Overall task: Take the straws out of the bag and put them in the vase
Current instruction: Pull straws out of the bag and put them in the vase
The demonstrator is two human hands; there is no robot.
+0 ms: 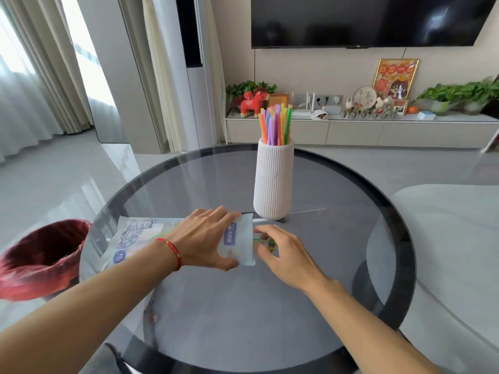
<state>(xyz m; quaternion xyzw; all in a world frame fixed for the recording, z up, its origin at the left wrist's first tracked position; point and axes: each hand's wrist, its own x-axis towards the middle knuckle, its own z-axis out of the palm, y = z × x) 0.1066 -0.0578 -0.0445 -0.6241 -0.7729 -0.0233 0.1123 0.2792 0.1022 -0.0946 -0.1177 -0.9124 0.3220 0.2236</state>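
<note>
Two hands (205, 238) (283, 252) at one bag (237, 242); one vase (273, 182) holds many straws (275, 125)

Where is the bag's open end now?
Head view: the bag lies near the table's middle, mouth facing right, between left hand and right hand, before the vase.
</note>
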